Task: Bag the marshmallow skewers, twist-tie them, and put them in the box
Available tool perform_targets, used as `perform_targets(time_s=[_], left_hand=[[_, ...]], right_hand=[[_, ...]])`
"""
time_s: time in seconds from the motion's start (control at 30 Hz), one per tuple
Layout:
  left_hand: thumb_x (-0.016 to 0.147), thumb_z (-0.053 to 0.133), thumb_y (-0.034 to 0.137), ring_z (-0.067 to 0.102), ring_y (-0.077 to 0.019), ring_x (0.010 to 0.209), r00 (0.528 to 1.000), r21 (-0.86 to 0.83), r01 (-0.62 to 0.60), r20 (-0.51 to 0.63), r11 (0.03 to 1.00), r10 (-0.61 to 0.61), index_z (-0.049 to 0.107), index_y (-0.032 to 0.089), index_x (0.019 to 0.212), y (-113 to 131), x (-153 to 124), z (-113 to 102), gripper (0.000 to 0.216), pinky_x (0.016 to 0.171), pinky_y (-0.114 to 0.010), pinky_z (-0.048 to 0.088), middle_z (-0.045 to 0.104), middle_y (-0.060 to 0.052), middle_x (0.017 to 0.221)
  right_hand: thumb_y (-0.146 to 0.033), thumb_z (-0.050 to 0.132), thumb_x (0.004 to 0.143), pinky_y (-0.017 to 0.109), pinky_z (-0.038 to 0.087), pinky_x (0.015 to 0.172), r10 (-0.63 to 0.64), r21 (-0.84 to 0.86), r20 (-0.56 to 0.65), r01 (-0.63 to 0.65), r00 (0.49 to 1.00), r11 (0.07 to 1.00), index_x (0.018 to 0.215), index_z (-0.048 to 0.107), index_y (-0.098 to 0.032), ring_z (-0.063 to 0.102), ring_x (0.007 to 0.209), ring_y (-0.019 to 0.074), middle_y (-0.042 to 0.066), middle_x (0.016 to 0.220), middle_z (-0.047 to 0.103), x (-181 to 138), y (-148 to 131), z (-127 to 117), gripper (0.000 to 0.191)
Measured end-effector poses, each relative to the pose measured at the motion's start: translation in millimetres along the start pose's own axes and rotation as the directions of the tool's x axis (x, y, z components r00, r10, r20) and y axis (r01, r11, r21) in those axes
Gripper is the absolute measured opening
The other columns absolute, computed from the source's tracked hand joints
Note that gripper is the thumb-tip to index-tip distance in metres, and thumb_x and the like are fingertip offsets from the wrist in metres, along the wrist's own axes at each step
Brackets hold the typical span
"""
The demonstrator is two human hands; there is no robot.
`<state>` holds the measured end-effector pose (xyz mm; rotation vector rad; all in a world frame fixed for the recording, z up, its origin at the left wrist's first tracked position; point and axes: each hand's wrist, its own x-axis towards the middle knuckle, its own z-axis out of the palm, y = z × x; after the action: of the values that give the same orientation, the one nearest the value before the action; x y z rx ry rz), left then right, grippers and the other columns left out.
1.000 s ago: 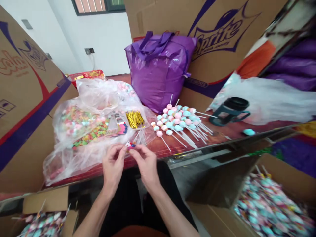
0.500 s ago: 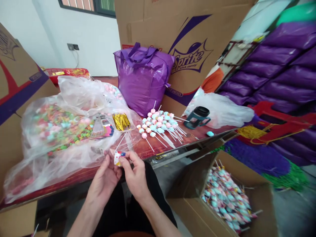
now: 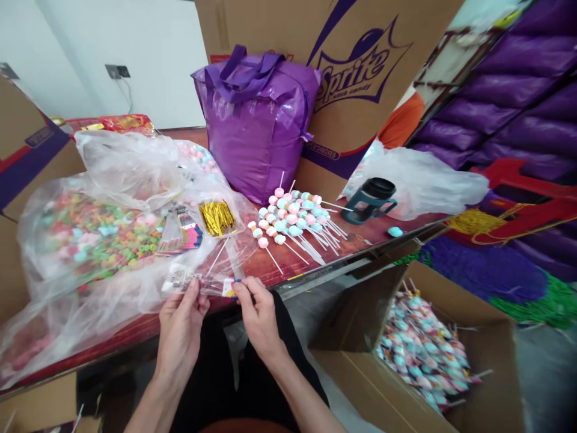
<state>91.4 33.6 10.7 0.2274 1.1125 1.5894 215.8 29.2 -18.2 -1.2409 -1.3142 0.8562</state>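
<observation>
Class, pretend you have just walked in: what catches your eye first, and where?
The shiny purple bag stands at the back of the table, with pastel candy sticks fanned out before it. Nearest, the left hand and right hand pinch a clear wrapper between them.

Clear wrapper (image 3: 204, 284): print illegibly small.

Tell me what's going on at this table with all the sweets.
A seated person pinches a small clear wrapper between the left hand and right hand at the near edge of the table. Pastel candy sticks lie piled there beside gold twist ties and a bag of coloured sweets. A carton at the right holds wrapped ones.
</observation>
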Motion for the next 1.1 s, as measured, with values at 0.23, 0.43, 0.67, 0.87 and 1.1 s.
perform_targets(time_s=[0.23,0.43,0.67,0.87,1.1], left_hand=[[0.048,0.096,0.030,0.047,-0.0040,0.051,0.996,0.037,-0.085,0.038,0.996,0.084,0.065,0.014,0.065,-1,11,16,0.038,0.049,-0.017,0.043,0.059,0.005,0.064],[0.049,0.096,0.029,0.054,-0.0049,0.056,0.993,-0.032,-0.108,-0.059,0.994,0.106,0.066,0.014,0.069,7,25,14,0.039,0.051,-0.016,0.044,0.064,0.004,0.069],[0.072,0.085,0.024,0.057,-0.0066,0.054,0.988,-0.133,0.095,-0.105,0.987,-0.109,0.064,0.014,0.070,17,31,9,0.023,0.049,-0.016,0.047,0.063,0.002,0.064],[0.083,0.075,0.021,0.057,-0.0066,0.052,0.968,-0.187,0.159,-0.163,0.969,-0.190,0.063,0.015,0.069,31,33,8,0.020,0.049,-0.016,0.048,0.063,0.000,0.063],[0.084,0.074,0.020,0.057,-0.0065,0.051,0.958,-0.225,0.146,-0.210,0.963,-0.194,0.061,0.015,0.071,38,32,3,0.019,0.049,-0.016,0.048,0.062,0.001,0.061]], right_hand=[[-0.035,0.046,0.100,0.026,0.039,0.066,0.000,-0.005,0.019,0.000,1.000,1.000,0.070,0.053,-0.021,0.050,0.067,0.0144,-0.002,0.067,0.053,19,-2,-13,0.034],[-0.027,0.050,0.094,0.036,0.039,0.077,-0.224,-0.699,-0.250,-0.015,0.942,0.715,0.090,0.069,-0.017,0.055,0.081,0.0230,0.010,0.089,0.067,68,35,-82,0.021],[-0.022,0.051,0.088,0.035,0.039,0.071,-0.235,-0.807,-0.184,-0.010,0.954,0.590,0.081,0.071,-0.016,0.056,0.074,0.0230,0.010,0.083,0.067,86,67,-105,0.021],[-0.032,0.060,0.087,0.035,0.046,0.074,-0.316,-0.490,-0.456,0.061,0.832,0.869,0.082,0.071,-0.017,0.061,0.074,0.0219,0.006,0.078,0.066,47,39,-101,0.019],[-0.027,0.066,0.089,0.029,0.048,0.069,-0.192,-0.166,-0.246,0.154,0.950,0.974,0.085,0.072,-0.021,0.062,0.077,0.0183,0.002,0.081,0.067,-7,0,-64,0.010]])
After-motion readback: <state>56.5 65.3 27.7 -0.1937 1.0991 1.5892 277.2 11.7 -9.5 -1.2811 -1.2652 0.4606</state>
